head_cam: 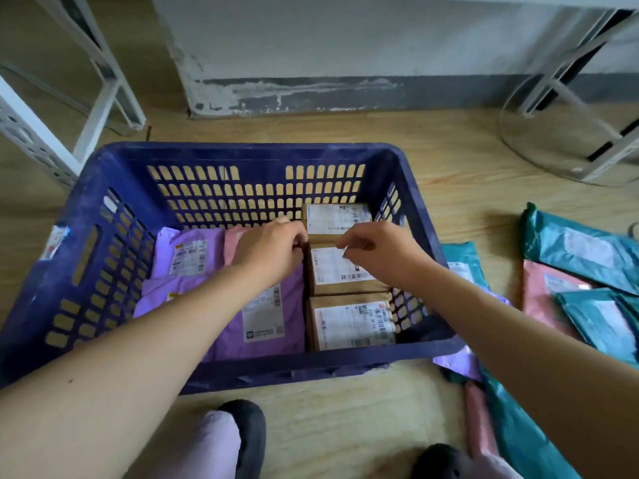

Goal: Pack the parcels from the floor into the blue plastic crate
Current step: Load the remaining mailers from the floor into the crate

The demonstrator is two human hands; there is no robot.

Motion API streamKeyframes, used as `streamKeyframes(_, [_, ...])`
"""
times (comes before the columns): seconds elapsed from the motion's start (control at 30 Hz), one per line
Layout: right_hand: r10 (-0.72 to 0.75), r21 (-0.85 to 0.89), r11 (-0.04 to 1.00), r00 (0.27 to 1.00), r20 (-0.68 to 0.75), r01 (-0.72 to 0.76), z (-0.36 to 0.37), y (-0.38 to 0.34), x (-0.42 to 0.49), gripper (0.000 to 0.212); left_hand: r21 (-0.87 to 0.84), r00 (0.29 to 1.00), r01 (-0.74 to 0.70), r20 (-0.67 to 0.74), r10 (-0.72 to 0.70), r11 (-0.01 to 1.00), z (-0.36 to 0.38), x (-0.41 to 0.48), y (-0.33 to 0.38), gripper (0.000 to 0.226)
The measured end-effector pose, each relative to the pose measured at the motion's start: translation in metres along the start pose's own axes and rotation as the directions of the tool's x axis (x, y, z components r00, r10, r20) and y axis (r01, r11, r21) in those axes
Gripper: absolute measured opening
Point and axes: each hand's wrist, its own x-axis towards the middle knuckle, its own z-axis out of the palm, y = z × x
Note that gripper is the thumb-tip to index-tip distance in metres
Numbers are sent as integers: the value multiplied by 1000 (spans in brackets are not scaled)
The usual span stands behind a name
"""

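Boxes of brown card are lining the right side of the blue crate (242,148), which is sitting on the wooden floor (345,409): a far brown box (337,219), a middle brown box (340,273) and a near brown box (352,323), labels facing up. Purple mailers (173,288) are filling the crate's left side, with a pink mailer (233,243) lying at their far edge. The left hand (273,247) is curling its fingers over the middle brown box's far left corner, and the right hand (377,248) is pinching that box's far edge between thumb and forefinger. Right of the crate, teal mailers (567,250) and a pink floor parcel (539,299) are lying on the floor, overlapping one another. Two dark shoes (249,433) are showing at the near edge.
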Motion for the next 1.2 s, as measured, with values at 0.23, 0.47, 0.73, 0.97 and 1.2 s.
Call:
streamKeyframes(0.23, [70,238,971,951,-302,4,-36,56,-64,28,-49,984,-177,-39,176,983,-3,1,82,16])
streamKeyframes(0.47, [314,483,873,840,-443,-72,-77,125,-102,39,-144,956,-288,-91,278,947,10,11,172,20])
streamKeyframes(0.73, [650,570,730,643,-406,-377,-69,235,-163,23,-336,944,-312,-6,329,889,55,8,271,22])
streamKeyframes(0.97, [782,292,623,571,-251,-726,0,275,-201,32,-453,921,-56,320,221,890,143,-23,296,28])
streamKeyframes(1.2, [815,-106,571,578,-49,-814,37,290,-214,75,-308,844,42,520,131,950,186,-34,267,42])
